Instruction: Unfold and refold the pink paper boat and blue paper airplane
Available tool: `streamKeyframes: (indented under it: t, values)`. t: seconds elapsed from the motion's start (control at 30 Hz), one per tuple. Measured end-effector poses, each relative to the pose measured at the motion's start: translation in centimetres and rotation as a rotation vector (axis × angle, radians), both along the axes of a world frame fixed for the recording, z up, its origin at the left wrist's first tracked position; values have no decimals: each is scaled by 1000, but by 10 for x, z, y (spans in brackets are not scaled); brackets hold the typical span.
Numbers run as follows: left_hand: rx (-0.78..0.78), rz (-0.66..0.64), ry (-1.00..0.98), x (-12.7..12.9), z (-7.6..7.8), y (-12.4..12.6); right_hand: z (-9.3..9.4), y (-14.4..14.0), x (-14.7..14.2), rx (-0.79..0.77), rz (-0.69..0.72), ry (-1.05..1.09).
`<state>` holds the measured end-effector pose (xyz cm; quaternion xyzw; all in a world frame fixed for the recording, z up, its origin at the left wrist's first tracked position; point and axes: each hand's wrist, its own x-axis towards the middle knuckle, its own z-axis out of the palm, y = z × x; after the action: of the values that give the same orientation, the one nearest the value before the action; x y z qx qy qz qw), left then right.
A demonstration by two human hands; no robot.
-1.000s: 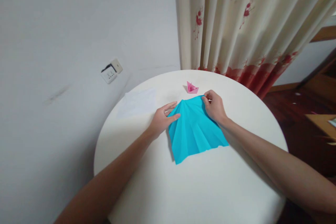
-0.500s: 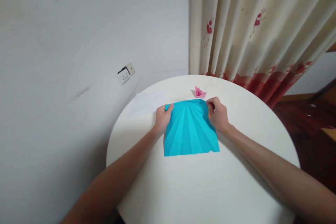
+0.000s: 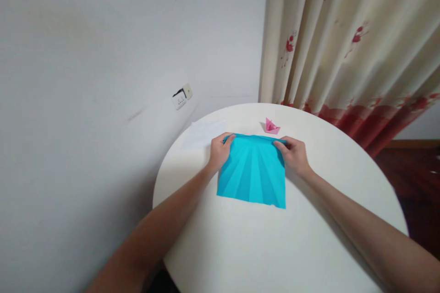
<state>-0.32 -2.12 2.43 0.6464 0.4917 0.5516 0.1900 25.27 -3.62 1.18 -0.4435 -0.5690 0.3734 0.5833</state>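
A turquoise paper sheet (image 3: 252, 174) with fan-like creases lies on the round white table (image 3: 275, 247). My left hand (image 3: 220, 151) pinches its far left corner. My right hand (image 3: 294, 155) pinches its far right corner. The far edge of the sheet runs straight between the two hands. A small pink folded paper shape (image 3: 272, 127) sits just beyond the sheet, apart from both hands.
A white paper sheet (image 3: 202, 133) lies at the table's far left edge. A grey wall with a socket (image 3: 181, 97) stands behind on the left. A cream curtain (image 3: 343, 46) with red flowers hangs at the right. Dark wooden floor shows at the far right.
The turquoise sheet has turned from a slanted position to squarer with me. Both hands now hold its far corners; the left hand was resting flat a second ago. My view shifted left.
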Motion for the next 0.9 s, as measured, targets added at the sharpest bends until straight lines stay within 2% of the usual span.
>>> streamKeyframes:
  t: [0.07, 0.13, 0.23, 0.3, 0.4, 0.53, 0.67, 0.77, 0.83, 0.9]
  values:
    - [-28, 33, 29, -2, 1, 1, -1, 1, -1, 54, -45, -66]
    - [-74, 47, 86, -4, 2, 3, -6, 2, -3, -6, -54, -31]
    - [-107, 64, 150, -16, 4, 16, -14, 6, -3, -121, 30, 15]
    - [-121, 120, 181, -31, 9, 31, -17, 9, 0, -159, 62, 29]
    - [-158, 209, 250, -63, 26, 59, -18, 15, 5, -155, 66, -31]
    - [-220, 287, 367, -110, 58, 92, -20, 20, 8, -164, 88, -139]
    - [-231, 351, 481, -138, 78, 114, -24, 24, 6, -181, 110, -177]
    - [-206, 400, 568, -138, 74, 125, -26, 26, 6, -191, 111, -200]
    - [-206, 397, 627, -127, 62, 131, -28, 27, 6, -192, 112, -217]
    - [-246, 339, 687, -109, 43, 136, -29, 27, 7, -184, 116, -237]
